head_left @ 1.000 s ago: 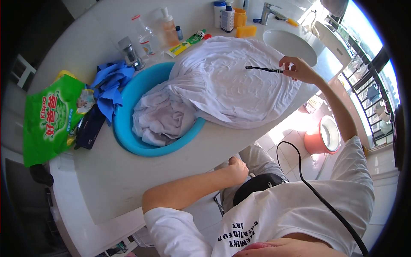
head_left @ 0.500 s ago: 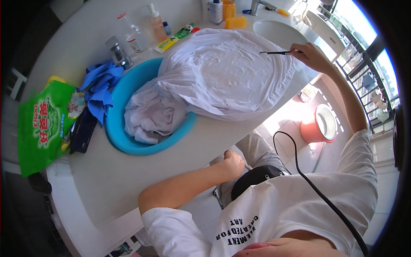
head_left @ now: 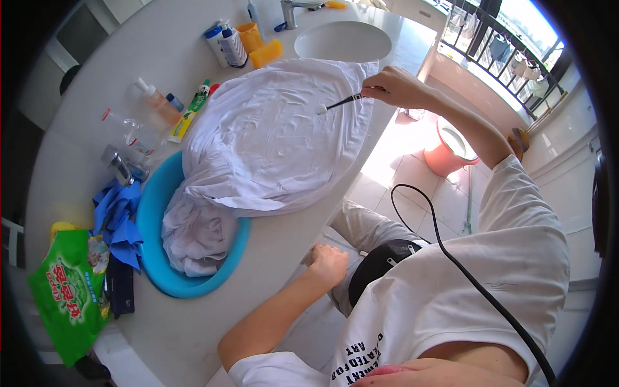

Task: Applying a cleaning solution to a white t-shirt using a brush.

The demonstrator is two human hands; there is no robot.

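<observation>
A wet white cloth (head_left: 284,148) lies spread and wrinkled over the counter; one end bunches up inside a blue basin (head_left: 151,277). My right hand (head_left: 393,87) is closed round the dark handle of a toothbrush (head_left: 345,102) at the cloth's far right edge. Its white head points down and left at the cloth's surface; whether it touches cannot be made out. Low by the counter's front edge, beside my lap, my left hand (head_left: 329,264) is curled into a loose fist. Nothing shows in it, and its fingertips are partly hidden.
A sink (head_left: 345,42) with a tap lies beyond the cloth. Bottles, a yellow sponge (head_left: 266,53) and a toothpaste tube (head_left: 188,119) line the back. Blue gloves (head_left: 117,216) and a green packet (head_left: 68,290) sit left. A pink bucket (head_left: 445,151) stands on the floor.
The view has turned, so the counter and cloth appear farther left. The toothbrush has swung from nearly level to tilted, its head now down toward the cloth. My left hand stays low by the counter edge.
</observation>
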